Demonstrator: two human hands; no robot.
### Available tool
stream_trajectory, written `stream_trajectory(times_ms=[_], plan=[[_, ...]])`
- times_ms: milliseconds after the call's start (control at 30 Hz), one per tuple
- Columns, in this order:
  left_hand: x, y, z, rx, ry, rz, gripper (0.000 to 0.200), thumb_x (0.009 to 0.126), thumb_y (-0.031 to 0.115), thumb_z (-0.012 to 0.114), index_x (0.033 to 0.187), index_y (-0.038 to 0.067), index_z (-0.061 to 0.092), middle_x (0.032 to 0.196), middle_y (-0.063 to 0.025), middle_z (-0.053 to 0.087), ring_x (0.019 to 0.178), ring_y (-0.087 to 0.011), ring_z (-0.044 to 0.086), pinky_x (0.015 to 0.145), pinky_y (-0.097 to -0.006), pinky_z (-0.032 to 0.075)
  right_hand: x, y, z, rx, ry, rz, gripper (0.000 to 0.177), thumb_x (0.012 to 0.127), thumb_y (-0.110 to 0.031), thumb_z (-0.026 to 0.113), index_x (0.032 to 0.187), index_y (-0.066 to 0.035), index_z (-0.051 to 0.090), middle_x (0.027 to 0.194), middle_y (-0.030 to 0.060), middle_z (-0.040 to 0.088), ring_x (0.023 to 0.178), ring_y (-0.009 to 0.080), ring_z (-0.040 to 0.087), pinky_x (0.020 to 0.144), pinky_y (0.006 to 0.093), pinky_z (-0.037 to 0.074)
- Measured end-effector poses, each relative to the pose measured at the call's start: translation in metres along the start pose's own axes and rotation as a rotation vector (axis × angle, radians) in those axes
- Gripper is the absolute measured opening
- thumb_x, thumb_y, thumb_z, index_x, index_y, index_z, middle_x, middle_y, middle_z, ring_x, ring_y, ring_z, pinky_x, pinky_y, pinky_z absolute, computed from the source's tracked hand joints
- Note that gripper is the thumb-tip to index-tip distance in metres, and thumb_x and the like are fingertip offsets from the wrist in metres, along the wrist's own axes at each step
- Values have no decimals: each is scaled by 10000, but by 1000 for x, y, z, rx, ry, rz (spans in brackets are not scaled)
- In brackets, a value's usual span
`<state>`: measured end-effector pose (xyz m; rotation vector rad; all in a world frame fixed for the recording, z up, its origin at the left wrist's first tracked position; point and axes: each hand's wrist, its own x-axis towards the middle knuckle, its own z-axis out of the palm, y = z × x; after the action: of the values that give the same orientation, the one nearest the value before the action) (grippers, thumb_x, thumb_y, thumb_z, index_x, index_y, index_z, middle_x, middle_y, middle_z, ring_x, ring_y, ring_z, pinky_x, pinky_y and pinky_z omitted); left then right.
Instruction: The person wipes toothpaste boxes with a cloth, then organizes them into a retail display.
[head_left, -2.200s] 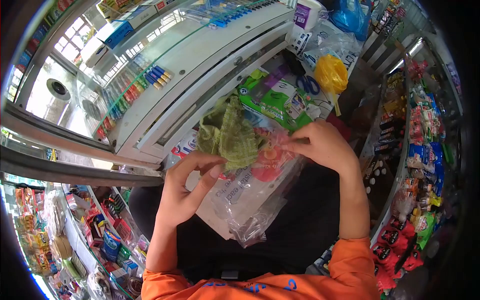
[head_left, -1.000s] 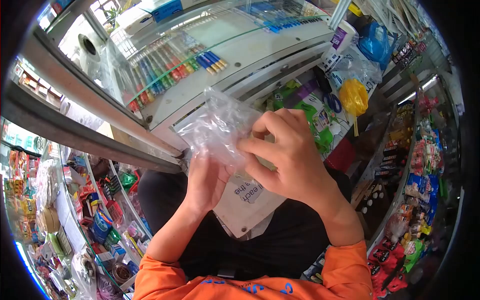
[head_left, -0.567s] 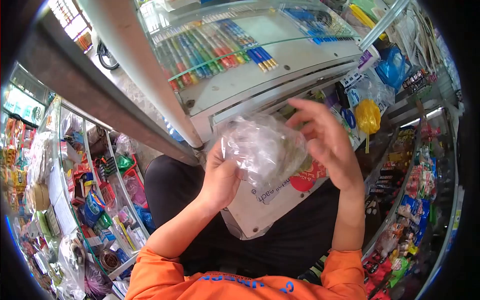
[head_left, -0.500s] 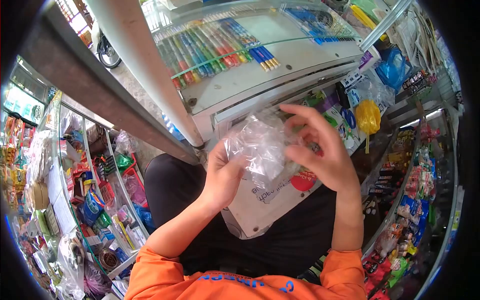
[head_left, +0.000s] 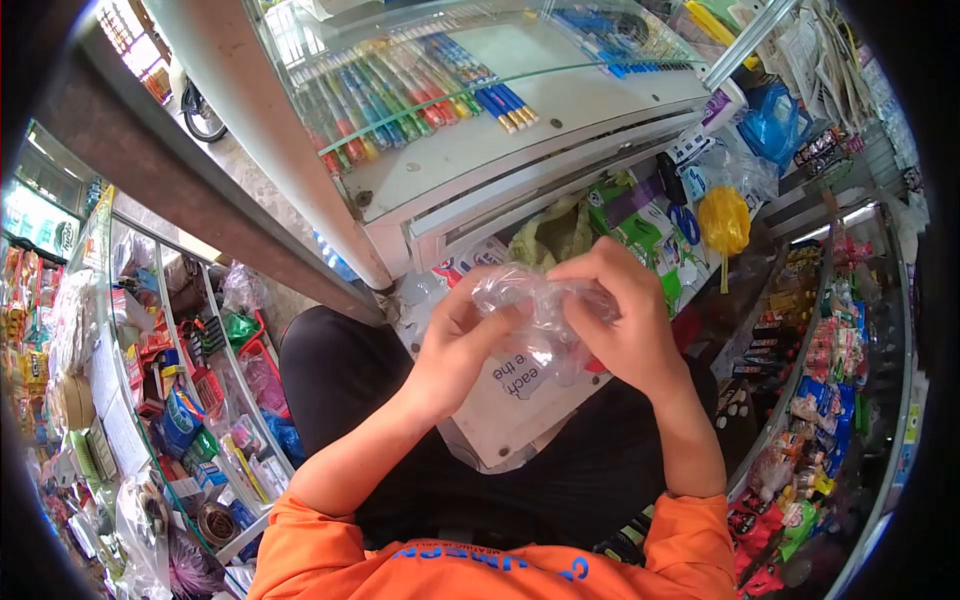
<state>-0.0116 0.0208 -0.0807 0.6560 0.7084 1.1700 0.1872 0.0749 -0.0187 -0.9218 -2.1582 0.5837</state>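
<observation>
A crumpled clear plastic bag is held up between both hands, above a white board with printed lettering at my knees. My left hand pinches the bag's left side between thumb and fingers. From the right, my right hand grips the bag's other side, its thumb and fingertips closed on the film. The bag is see-through, and I make out nothing inside it. Just beyond the hands lies a pale green cloth-like bundle.
A glass display case with rows of pens stands ahead. A metal post slants across the left. Shelves of packaged goods line the left side, snack packets the right. A yellow bag hangs at right.
My right hand, spread beside the bag before, has closed on its right side. The bag is bunched smaller between the hands. The view has shifted slightly.
</observation>
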Motion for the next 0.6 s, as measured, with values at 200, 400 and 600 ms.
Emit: stream_trajectory(times_ms=[200,400,600], plan=[[11,-7,-6,-326,-18,-73,151,1047,17,470,1138,70,579,1325,-161,638,1186,-243,664,991,-391,587,-24,-14,-25,140,-230,-50,442,845,-128,789,1282,-123,721,1123,94,602,962,275,630,859,364,525],[11,-26,11,-61,-87,20,137,1016,-32,436,1059,53,535,1373,-180,596,1184,-253,649,993,-358,547,-46,3,-25,81,-95,-7,262,845,-56,792,1103,-91,757,988,71,632,835,236,652,714,343,528],[0,-37,26,871,-96,415,271,946,-92,401,1199,-3,439,1350,-258,590,1213,-333,613,1028,-386,465,-50,-5,-21,99,-49,170,288,863,-75,747,1116,-64,612,984,64,667,750,248,662,654,387,535]])
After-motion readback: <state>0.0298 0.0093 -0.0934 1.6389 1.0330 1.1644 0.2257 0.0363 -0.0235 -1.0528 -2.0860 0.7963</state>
